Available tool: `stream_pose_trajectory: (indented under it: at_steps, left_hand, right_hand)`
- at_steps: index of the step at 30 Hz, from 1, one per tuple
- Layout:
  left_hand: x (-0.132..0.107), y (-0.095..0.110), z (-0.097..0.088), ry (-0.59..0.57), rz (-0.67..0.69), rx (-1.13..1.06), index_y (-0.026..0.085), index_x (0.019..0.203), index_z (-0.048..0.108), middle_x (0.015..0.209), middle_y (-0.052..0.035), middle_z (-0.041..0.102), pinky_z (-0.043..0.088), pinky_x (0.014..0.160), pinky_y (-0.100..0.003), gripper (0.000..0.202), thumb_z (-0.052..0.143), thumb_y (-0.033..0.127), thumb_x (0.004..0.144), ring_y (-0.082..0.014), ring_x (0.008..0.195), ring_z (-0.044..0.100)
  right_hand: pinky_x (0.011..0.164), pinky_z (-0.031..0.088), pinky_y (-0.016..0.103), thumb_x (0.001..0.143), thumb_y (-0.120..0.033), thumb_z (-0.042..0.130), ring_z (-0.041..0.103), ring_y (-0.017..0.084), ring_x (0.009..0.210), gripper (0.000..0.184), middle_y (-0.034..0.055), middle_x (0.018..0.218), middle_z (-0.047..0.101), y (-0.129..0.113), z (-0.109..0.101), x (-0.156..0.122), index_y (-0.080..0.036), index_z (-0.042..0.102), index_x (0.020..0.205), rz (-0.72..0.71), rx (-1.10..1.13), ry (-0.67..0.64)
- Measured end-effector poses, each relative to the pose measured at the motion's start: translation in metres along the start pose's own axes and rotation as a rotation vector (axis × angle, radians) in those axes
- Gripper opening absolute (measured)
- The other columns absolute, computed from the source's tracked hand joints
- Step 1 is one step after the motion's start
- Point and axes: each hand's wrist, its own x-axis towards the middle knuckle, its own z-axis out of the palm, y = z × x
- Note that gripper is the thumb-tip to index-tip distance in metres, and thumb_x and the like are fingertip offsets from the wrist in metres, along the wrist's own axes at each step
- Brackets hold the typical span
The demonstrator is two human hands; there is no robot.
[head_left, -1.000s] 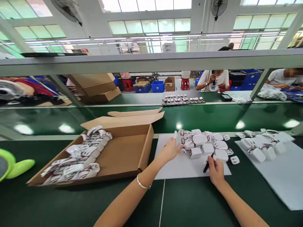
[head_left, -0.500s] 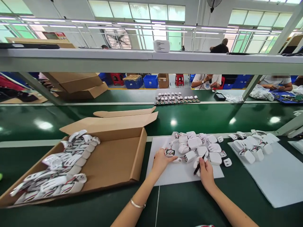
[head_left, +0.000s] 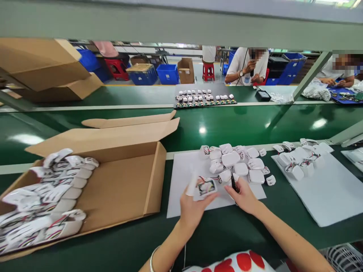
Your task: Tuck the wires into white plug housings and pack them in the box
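Observation:
My left hand (head_left: 190, 211) is closed around an open white plastic housing (head_left: 208, 188), with coloured wires and parts showing inside it. A white cover piece (head_left: 192, 184), blurred by motion, stands at its left by my fingers. My right hand (head_left: 246, 196) grips black tweezers (head_left: 233, 182), tips pointing up and away from me, just right of the housing. Behind both hands, a heap of white housings (head_left: 231, 159) and small covers lies on a white sheet (head_left: 181, 170).
A cardboard box (head_left: 155, 181) at left holds rows of wired white housings (head_left: 70, 192). More housings (head_left: 297, 172) lie on a second white sheet (head_left: 326, 200) at right. Across the green bench, a tray of small parts (head_left: 204, 100) stands before a seated co-worker (head_left: 246, 68). A shelf beam (head_left: 181, 28) crosses above.
My view has tipped downward. My left hand has lifted the wired housing from beside the heap and brought it closer to me. The tweezers in my right hand now point upward instead of down.

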Motion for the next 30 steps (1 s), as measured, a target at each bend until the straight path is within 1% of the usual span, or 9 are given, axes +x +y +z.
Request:
stream_pose_trajectory:
  at_steps: [3, 5, 8, 12, 16, 20, 25, 27, 30]
  left_hand:
    - [-0.025, 0.008, 0.025, -0.265, 0.092, -0.046, 0.022, 0.107, 0.058, 0.091, -0.0028, 0.068, 0.056, 0.077, -0.034, 0.052, 0.081, 0.038, 0.063, -0.0215, 0.082, 0.066]
    - [-0.037, 0.005, 0.038, -0.333, 0.070, -0.056, 0.023, 0.109, 0.057, 0.093, -0.0030, 0.068, 0.055, 0.079, -0.034, 0.049, 0.078, 0.035, 0.067, -0.0210, 0.084, 0.066]
    - [-0.045, -0.004, 0.046, -0.349, 0.011, -0.059, 0.022, 0.111, 0.055, 0.095, -0.0040, 0.068, 0.056, 0.079, -0.035, 0.046, 0.074, 0.038, 0.073, -0.0209, 0.085, 0.067]
    - [-0.044, -0.008, 0.045, -0.340, 0.083, -0.067, 0.022, 0.121, 0.049, 0.095, -0.0055, 0.069, 0.056, 0.077, -0.034, 0.052, 0.067, 0.045, 0.078, -0.0211, 0.085, 0.067]
    - [-0.040, -0.002, 0.044, -0.334, 0.122, -0.032, 0.024, 0.111, 0.055, 0.093, -0.0041, 0.069, 0.056, 0.073, -0.032, 0.040, 0.065, 0.045, 0.079, -0.0201, 0.082, 0.068]
    - [-0.037, 0.002, 0.043, -0.368, 0.107, -0.009, 0.022, 0.108, 0.057, 0.093, -0.0041, 0.069, 0.057, 0.073, -0.032, 0.039, 0.066, 0.045, 0.079, -0.0193, 0.079, 0.068]
    - [-0.039, 0.002, 0.043, -0.344, 0.028, -0.004, 0.022, 0.107, 0.059, 0.094, -0.0036, 0.069, 0.057, 0.076, -0.033, 0.039, 0.070, 0.042, 0.076, -0.0200, 0.083, 0.067]
    - [-0.041, 0.003, 0.043, -0.342, 0.051, -0.014, 0.021, 0.108, 0.058, 0.094, -0.0040, 0.069, 0.058, 0.074, -0.032, 0.038, 0.069, 0.042, 0.078, -0.0198, 0.081, 0.067]
    - [-0.039, 0.004, 0.043, -0.322, 0.153, -0.005, 0.020, 0.111, 0.056, 0.095, -0.0053, 0.068, 0.058, 0.069, -0.030, 0.036, 0.065, 0.039, 0.082, -0.0196, 0.081, 0.067]
  right_hand:
    - [0.047, 0.035, 0.022, 0.082, -0.047, 0.057, 0.039, 0.011, 0.055, 0.032, -0.0013, 0.060, 0.048, 0.009, -0.027, -0.004, -0.015, 0.061, 0.082, -0.029, 0.038, -0.087]
    - [0.047, 0.035, 0.022, 0.081, -0.046, 0.058, 0.039, 0.010, 0.054, 0.032, -0.0012, 0.061, 0.049, 0.016, -0.041, -0.008, -0.014, 0.063, 0.084, -0.013, 0.069, -0.185]
    - [0.043, 0.028, 0.020, 0.080, -0.038, 0.059, 0.032, 0.008, 0.048, 0.025, -0.0045, 0.055, 0.042, 0.021, -0.050, -0.015, -0.014, 0.064, 0.084, 0.006, 0.088, -0.348]
    - [0.045, 0.027, 0.021, 0.083, -0.030, 0.056, 0.029, 0.008, 0.048, 0.018, -0.0056, 0.052, 0.040, 0.019, -0.045, -0.018, -0.015, 0.066, 0.081, -0.064, -0.005, -0.469]
    - [0.049, 0.031, 0.023, 0.090, -0.031, 0.048, 0.037, 0.010, 0.050, 0.025, -0.0019, 0.056, 0.050, 0.026, -0.037, -0.017, -0.017, 0.067, 0.085, -0.258, -0.182, -0.418]
    - [0.051, 0.032, 0.025, 0.091, -0.030, 0.043, 0.042, 0.013, 0.051, 0.031, 0.0018, 0.055, 0.051, 0.038, -0.038, -0.016, -0.018, 0.068, 0.077, -0.436, -0.367, -0.331]
    - [0.052, 0.034, 0.024, 0.091, -0.033, 0.047, 0.042, 0.012, 0.052, 0.027, 0.0010, 0.059, 0.054, 0.031, -0.049, -0.014, -0.018, 0.067, 0.082, -0.280, -0.295, -0.349]
    - [0.049, 0.033, 0.021, 0.090, -0.033, 0.050, 0.038, 0.010, 0.050, 0.024, -0.0021, 0.057, 0.050, 0.024, -0.048, -0.014, -0.017, 0.066, 0.085, -0.187, -0.177, -0.359]
    - [0.045, 0.028, 0.020, 0.088, -0.032, 0.053, 0.031, 0.007, 0.046, 0.021, -0.0058, 0.052, 0.041, 0.017, -0.042, -0.014, -0.016, 0.062, 0.077, -0.165, -0.077, -0.425]
